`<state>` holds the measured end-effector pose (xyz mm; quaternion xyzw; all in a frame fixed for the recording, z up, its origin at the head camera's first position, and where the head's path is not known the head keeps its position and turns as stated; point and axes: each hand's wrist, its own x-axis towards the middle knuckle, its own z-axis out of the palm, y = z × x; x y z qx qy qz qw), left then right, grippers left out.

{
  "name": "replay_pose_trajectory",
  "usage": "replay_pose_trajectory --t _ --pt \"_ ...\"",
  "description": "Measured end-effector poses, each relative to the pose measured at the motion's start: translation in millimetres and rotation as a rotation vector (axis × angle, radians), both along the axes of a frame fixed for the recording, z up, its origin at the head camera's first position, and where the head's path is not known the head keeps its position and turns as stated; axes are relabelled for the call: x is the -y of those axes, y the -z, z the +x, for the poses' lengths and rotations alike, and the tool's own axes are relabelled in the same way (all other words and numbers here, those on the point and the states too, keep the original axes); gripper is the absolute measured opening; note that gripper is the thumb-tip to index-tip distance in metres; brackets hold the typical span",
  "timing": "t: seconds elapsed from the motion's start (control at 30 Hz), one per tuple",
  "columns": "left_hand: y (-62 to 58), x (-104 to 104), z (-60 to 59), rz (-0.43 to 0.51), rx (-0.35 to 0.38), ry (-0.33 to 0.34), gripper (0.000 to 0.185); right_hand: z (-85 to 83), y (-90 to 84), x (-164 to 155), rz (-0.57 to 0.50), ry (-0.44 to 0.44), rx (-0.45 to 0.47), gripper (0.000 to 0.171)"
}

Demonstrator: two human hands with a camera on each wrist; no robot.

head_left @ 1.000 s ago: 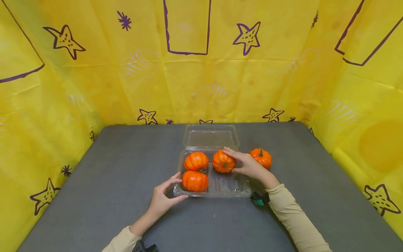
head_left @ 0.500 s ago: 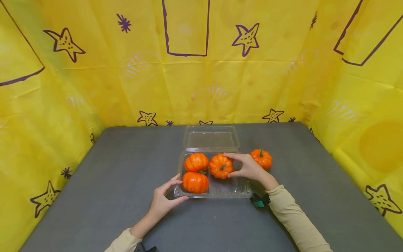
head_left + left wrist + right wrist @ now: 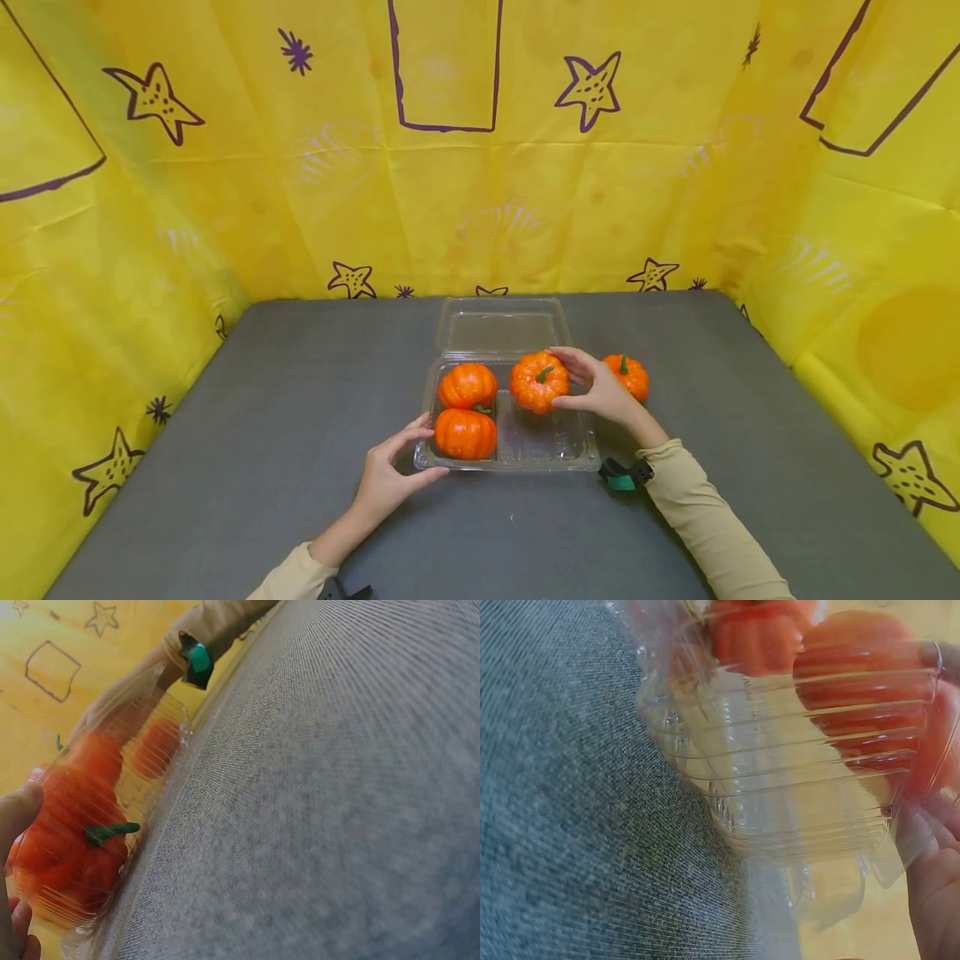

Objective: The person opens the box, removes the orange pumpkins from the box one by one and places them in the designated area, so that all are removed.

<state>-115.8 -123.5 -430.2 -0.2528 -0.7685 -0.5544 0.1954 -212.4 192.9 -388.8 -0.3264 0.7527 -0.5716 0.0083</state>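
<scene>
Pumpkin number three sits in the far right section of the clear clamshell tray, with the right hand curled round its right side, thumb and fingers in contact. Two pumpkins occupy the left sections; a fourth stands on the grey table just right of the tray, so packing appears roughly three-quarters complete. The left hand pinches the tray's near-left corner, and the lid lies open behind.

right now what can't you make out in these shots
- Head view: whether the held pumpkin touches the clear container; the right hand covers its side.
- Head view: the loose pumpkin, partly hidden behind that hand.
- Left wrist view: the left hand, cut off by the frame edge.
- Right wrist view: pumpkins blurred through ribbed plastic.
</scene>
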Motion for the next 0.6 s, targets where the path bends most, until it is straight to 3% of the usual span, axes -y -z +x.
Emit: replay_pose_trajectory --t 0.17,0.4,0.6 --pt "-0.7 0 0.1 0.002 -0.015 0.004 0.045 -1.6 2.7 -3 -0.031 -0.033 -0.008 0.062" --pt "-1.5 -1 -0.2 -0.006 -0.050 -0.003 0.046 -12.7 18.6 -9 -0.092 0.001 0.048 0.056" --pt "-2.5 -1 -0.3 0.002 -0.059 0.003 0.046 -14.1 20.3 -12 -0.145 -0.006 0.074 0.051"
